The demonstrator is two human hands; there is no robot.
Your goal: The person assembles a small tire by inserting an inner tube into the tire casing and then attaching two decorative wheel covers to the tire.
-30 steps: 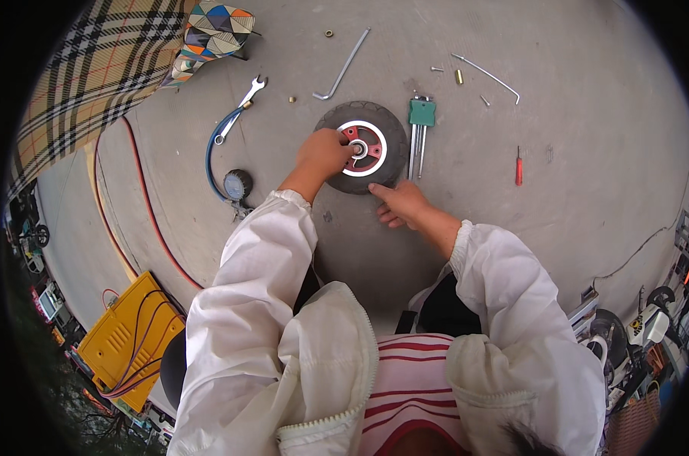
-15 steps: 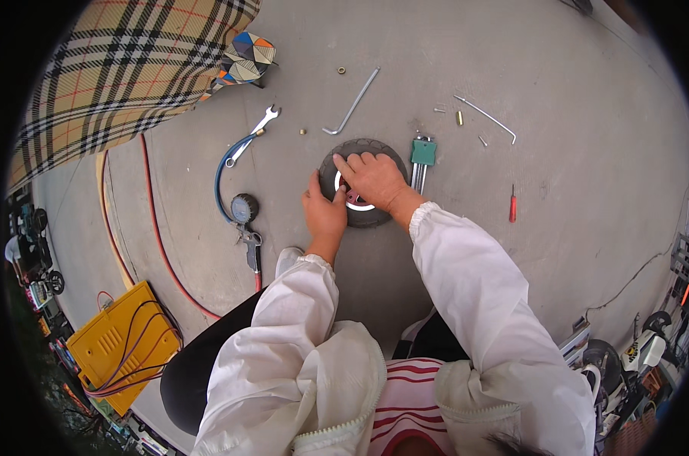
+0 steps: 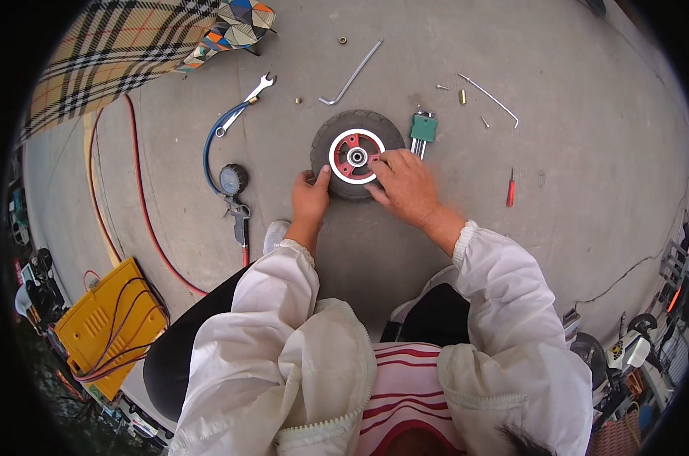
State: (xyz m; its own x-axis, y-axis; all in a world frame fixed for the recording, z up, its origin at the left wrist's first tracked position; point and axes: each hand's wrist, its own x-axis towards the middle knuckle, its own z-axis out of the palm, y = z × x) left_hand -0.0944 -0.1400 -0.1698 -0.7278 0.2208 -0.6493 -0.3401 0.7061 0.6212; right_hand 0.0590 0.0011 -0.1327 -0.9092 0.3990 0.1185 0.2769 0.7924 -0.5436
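Note:
A small wheel [image 3: 319, 149] with a black tyre, white rim ring, red spokes and a central bearing lies flat on the ground in front of me. At its lower left edge, my left hand [image 3: 311, 201] grips the tyre, thumb on top and fingers curled down the side. My right hand [image 3: 411, 186] holds the right side, its bent fingers on the rim and its thumb by the tyre's lower edge. Just beyond that hand lies a green holder [image 3: 423, 128] of hex keys, partly covered by my fingers.
Beyond the wheel lie a long hex key [image 3: 353, 72], a thin bent rod [image 3: 492, 97], a brass sleeve [image 3: 462, 96] and small screws. A red screwdriver [image 3: 511, 190] is at right. Leftward are a wrench [image 3: 245, 105], a tyre inflator gauge [image 3: 234, 179], a red hose [image 3: 140, 175] and a yellow case [image 3: 105, 327].
My right hand has drawn back from over the wheel's centre to its right side, uncovering the hub. The left hand has shifted to the lower left edge. The view has tilted slightly.

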